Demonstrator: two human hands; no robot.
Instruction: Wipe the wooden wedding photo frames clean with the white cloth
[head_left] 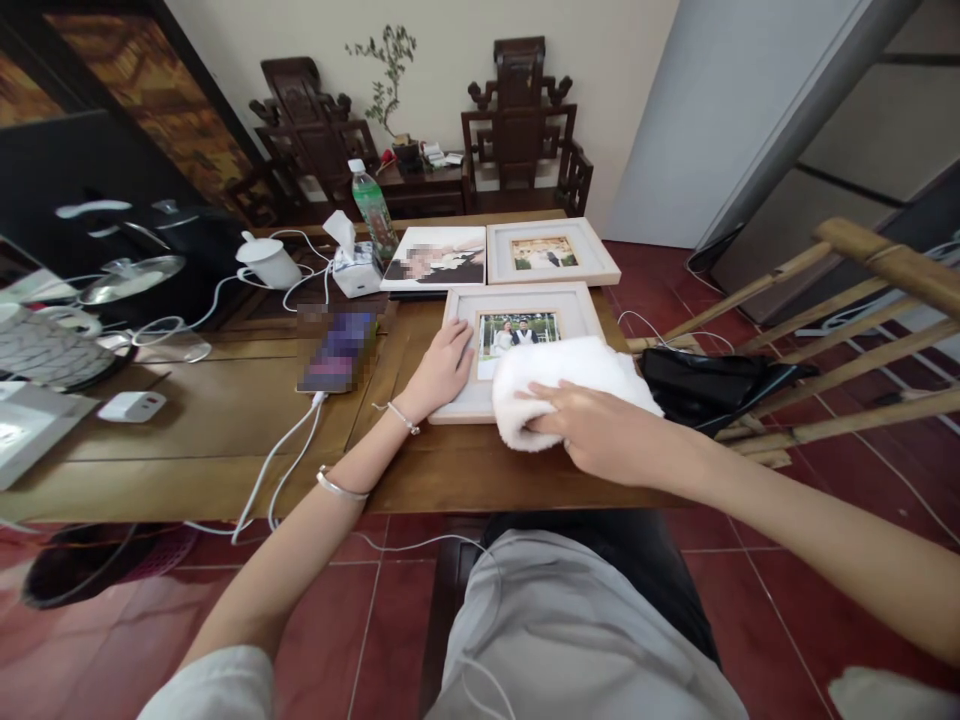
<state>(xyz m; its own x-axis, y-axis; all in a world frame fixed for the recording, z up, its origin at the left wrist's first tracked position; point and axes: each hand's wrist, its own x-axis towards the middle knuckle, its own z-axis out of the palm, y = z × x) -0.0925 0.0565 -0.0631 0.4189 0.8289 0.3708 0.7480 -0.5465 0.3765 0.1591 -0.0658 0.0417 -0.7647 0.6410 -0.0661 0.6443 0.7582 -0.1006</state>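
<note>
A pale wooden picture frame (525, 300) with a photo of two people lies flat near the table's front edge. My left hand (442, 368) grips its left side, fingers curved over the rim; the thumb is mostly hidden. In my right hand (589, 420) is a folded, fluffy white towel (574, 375), its fingers pressed into the fold. The towel covers the frame's lower right part and hangs a little past its border. Behind lies a second picture frame (553, 228), and beside that a white-edged photo panel (436, 258) with a blurred picture.
Left on the wooden table (225, 440) are a phone (337, 350) on a cable, a tissue box (356, 268), a green-labelled bottle (373, 210), a white lidded cup (268, 260) and a charger (131, 406). To the right stand a bamboo chair (855, 300) and black bag (705, 385).
</note>
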